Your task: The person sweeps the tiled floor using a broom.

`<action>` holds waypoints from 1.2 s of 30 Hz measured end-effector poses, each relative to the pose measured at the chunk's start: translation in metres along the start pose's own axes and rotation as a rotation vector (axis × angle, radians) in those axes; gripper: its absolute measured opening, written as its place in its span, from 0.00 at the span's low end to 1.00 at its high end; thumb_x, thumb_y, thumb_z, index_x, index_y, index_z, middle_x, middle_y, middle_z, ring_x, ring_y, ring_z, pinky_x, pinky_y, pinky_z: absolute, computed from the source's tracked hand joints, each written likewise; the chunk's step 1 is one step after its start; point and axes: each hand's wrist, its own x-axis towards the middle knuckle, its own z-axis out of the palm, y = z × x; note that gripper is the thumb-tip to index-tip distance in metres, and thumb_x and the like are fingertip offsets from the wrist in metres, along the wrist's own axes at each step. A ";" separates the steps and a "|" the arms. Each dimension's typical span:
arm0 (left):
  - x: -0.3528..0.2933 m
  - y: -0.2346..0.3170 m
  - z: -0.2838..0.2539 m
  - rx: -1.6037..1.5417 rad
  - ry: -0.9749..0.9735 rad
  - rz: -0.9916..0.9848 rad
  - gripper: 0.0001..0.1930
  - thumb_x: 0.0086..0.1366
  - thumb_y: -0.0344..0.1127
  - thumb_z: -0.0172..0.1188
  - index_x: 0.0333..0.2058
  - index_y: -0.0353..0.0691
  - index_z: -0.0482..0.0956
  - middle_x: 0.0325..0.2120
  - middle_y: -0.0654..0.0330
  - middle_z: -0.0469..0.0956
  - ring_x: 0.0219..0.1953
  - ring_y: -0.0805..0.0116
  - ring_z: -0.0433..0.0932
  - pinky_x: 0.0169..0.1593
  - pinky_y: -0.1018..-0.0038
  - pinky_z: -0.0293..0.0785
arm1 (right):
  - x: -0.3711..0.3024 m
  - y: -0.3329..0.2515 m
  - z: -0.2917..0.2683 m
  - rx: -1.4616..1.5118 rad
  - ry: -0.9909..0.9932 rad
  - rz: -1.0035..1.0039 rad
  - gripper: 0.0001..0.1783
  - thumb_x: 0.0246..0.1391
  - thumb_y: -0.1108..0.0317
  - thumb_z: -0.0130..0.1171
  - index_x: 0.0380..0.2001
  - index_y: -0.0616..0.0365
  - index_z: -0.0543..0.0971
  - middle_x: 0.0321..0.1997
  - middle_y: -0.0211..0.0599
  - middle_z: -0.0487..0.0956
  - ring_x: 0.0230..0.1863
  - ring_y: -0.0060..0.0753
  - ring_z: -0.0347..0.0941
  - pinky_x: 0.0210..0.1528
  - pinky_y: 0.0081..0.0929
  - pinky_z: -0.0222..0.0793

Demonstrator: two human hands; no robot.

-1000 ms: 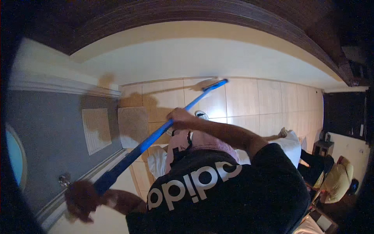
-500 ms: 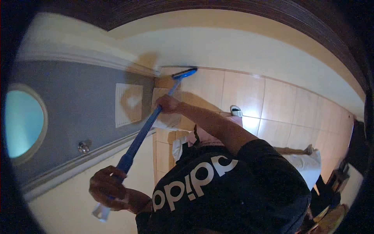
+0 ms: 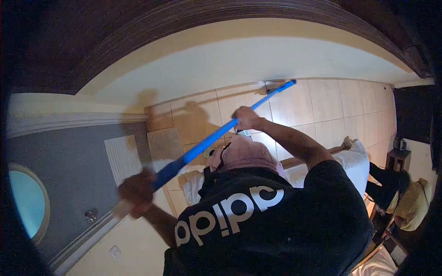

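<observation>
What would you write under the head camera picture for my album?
A person's left hand and right hand grip a long blue pole, its far end touching the wall's tan tiles.

The pole has swung: half a second ago its far end touched the tiled wall close to the grey door; now it sits farther right along the wall's top edge. The right hand has moved right with it, and the left hand, blurred, has risen, closer to the door.
</observation>
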 end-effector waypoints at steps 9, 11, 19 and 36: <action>0.024 0.135 0.061 0.225 -0.416 0.228 0.12 0.43 0.38 0.52 0.09 0.46 0.61 0.05 0.66 0.64 0.08 0.76 0.64 0.14 0.79 0.60 | 0.106 -0.175 0.065 0.379 -0.066 -0.503 0.11 0.26 0.60 0.51 0.10 0.57 0.70 0.14 0.41 0.68 0.20 0.44 0.65 0.26 0.34 0.61; 0.029 0.125 0.069 0.272 -0.472 0.204 0.13 0.42 0.38 0.54 0.08 0.46 0.60 0.04 0.67 0.63 0.07 0.78 0.63 0.12 0.81 0.59 | 0.115 -0.174 0.095 0.389 0.057 -0.609 0.13 0.27 0.58 0.50 0.09 0.57 0.70 0.13 0.42 0.68 0.21 0.43 0.66 0.26 0.33 0.62; -0.062 0.082 -0.005 -0.163 -0.029 0.348 0.16 0.36 0.33 0.61 0.07 0.47 0.58 0.00 0.69 0.61 0.02 0.83 0.61 0.07 0.90 0.54 | 0.028 -0.113 0.097 0.172 -0.495 -0.416 0.11 0.27 0.61 0.54 0.10 0.58 0.70 0.14 0.44 0.68 0.21 0.42 0.66 0.24 0.33 0.61; -0.141 0.167 0.142 0.325 -0.015 0.381 0.15 0.41 0.49 0.52 0.16 0.46 0.60 0.08 0.69 0.61 0.13 0.72 0.59 0.41 0.59 0.47 | -0.035 -0.155 0.066 0.325 -0.339 -0.463 0.09 0.23 0.65 0.52 0.15 0.55 0.70 0.19 0.39 0.70 0.26 0.40 0.66 0.29 0.33 0.60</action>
